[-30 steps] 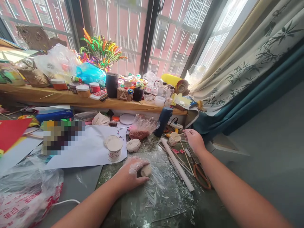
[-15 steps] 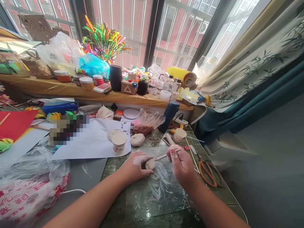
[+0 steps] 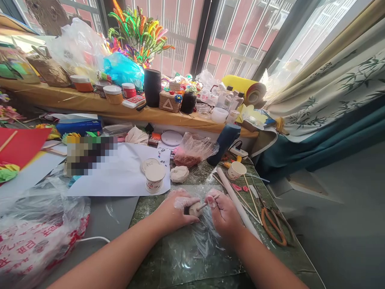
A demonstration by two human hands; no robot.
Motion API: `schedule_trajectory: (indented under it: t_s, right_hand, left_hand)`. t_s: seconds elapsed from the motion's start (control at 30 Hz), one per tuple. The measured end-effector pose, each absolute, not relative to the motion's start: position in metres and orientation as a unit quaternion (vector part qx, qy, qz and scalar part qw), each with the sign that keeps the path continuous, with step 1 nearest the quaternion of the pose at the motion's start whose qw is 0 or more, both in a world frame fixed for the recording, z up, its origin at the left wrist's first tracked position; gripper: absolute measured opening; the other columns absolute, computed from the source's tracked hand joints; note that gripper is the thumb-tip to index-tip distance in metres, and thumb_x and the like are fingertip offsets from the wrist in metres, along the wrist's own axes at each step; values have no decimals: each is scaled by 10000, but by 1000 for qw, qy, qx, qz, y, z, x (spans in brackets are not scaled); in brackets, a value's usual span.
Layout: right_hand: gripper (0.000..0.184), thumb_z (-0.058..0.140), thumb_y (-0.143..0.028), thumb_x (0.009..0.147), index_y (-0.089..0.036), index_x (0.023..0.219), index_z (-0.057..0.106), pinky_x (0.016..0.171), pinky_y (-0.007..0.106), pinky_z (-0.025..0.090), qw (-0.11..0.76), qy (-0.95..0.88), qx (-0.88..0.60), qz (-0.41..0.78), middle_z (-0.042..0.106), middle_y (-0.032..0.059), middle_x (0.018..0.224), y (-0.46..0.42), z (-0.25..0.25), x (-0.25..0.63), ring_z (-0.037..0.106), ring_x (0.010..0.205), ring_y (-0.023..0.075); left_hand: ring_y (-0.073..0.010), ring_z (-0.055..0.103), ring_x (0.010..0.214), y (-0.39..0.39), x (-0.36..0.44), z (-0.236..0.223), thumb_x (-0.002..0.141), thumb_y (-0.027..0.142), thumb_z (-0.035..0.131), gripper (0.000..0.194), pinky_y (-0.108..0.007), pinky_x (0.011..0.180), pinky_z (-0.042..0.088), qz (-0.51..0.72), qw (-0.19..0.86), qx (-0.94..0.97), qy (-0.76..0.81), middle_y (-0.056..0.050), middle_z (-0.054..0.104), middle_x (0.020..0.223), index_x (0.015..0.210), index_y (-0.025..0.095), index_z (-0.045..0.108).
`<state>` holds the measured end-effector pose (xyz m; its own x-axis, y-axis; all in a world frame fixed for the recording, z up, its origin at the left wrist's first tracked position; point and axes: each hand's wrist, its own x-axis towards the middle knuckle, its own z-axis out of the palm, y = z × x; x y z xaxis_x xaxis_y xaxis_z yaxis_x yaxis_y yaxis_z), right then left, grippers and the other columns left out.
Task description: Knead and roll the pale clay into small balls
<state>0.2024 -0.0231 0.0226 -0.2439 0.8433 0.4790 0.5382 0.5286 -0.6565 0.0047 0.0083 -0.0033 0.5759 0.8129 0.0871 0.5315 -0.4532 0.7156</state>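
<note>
My left hand (image 3: 177, 208) curls round a small pale lump of clay (image 3: 195, 209) on a clear sheet (image 3: 180, 253) smeared with white powder. Between the thumb and fingers of my right hand (image 3: 222, 210) is a thin stick (image 3: 207, 202), whose tip meets the face of the clay. Whether the tip has sunk in, I cannot tell. White powder coats the fingers of both hands. Beyond them lies a larger clay lump (image 3: 179, 174), beside a lidded paper cup (image 3: 155, 179) on white paper (image 3: 120, 176).
To the right lie a white rolling pin (image 3: 237, 202), thin wooden sticks (image 3: 253, 196) and brown-handled scissors (image 3: 272, 226). A paper cup (image 3: 236, 170) and a blue cylinder (image 3: 224, 144) stand farther back. A plastic bag (image 3: 45, 237) spreads at the left, and a crowded sill (image 3: 165, 120) runs behind.
My right hand has moved closer to the left, bringing the stick's tip against the clay. The whole view has shifted a little, and more of the rolling pin shows.
</note>
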Motion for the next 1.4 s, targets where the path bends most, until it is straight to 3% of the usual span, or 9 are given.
schedule_trajectory:
  t_s: [0.27, 0.43, 0.53, 0.7, 0.77, 0.97, 1.2, 1.3, 1.4]
  right_hand:
    - [262, 423, -255, 1025, -235, 803, 560, 715, 312, 480, 393, -790, -410, 233, 600, 21, 754, -18, 23, 200, 581, 730, 183]
    - [210, 503, -220, 988, -236, 1073, 696, 909, 360, 514, 330, -805, -407, 277, 721, 74, 1046, -19, 38, 210, 661, 1013, 216]
    - [231, 567, -226, 968, -271, 1107, 746, 868, 358, 537, 281, -808, -412, 314, 783, 49, 1039, -17, 43, 219, 714, 966, 217]
    - [156, 757, -368, 861, -235, 789, 794, 696, 325, 567, 382, -739, -439, 340, 804, 63, 821, -11, 46, 223, 744, 761, 223]
    - [185, 788, -387, 833, -229, 737, 782, 725, 337, 577, 409, -729, -445, 321, 798, 69, 802, -12, 51, 221, 742, 771, 230]
    - [314, 743, -470, 857, -208, 1026, 778, 755, 386, 624, 453, -629, -520, 358, 797, 101, 968, -17, 63, 236, 755, 822, 253]
    - [416, 660, -553, 877, -223, 1126, 710, 867, 440, 610, 606, -493, -603, 164, 776, 104, 1015, 39, 71, 331, 762, 901, 271]
    - [457, 634, -554, 867, -211, 1167, 678, 794, 414, 605, 540, -539, -635, 122, 765, 106, 987, 65, 71, 357, 744, 858, 261]
    - [364, 681, -534, 807, -206, 950, 744, 688, 377, 554, 457, -578, -665, 125, 766, 89, 838, 76, 60, 358, 705, 745, 256]
  left_hand:
    - [-306, 605, 1103, 9, 3, -4, 690, 390, 875, 593, -418, 1014, 448, 193, 328, 828, 412, -55, 740, 1072, 1261, 336, 723]
    - [-284, 600, 1079, 9, 3, -4, 728, 399, 849, 559, -395, 997, 449, 186, 317, 835, 409, -33, 727, 1053, 1268, 362, 712]
    - [-274, 603, 1070, 9, 2, -3, 730, 383, 849, 572, -388, 990, 453, 181, 318, 838, 405, -15, 727, 1036, 1282, 392, 698]
    - [-292, 594, 1156, 9, 2, -3, 685, 393, 879, 616, -406, 1051, 443, 185, 321, 828, 421, -36, 728, 1152, 1276, 351, 713]
    - [-294, 591, 1178, 9, 2, -3, 686, 393, 877, 627, -413, 1071, 440, 184, 321, 827, 424, -42, 726, 1183, 1287, 344, 708]
    - [-315, 589, 1217, 9, 3, -4, 682, 420, 873, 631, -444, 1101, 435, 182, 323, 820, 436, -75, 716, 1232, 1283, 307, 716]
    - [-275, 653, 1130, 3, -1, -2, 751, 405, 837, 587, -417, 1024, 516, 290, 269, 825, 403, -71, 726, 1195, 1305, 292, 679]
    - [-258, 655, 1146, 1, -2, -2, 811, 420, 793, 571, -402, 1030, 520, 355, 238, 821, 378, -75, 717, 1235, 1344, 284, 637]
    - [-248, 676, 1103, -1, 0, 0, 800, 414, 803, 546, -384, 995, 544, 351, 244, 823, 374, -63, 735, 1189, 1307, 276, 657]
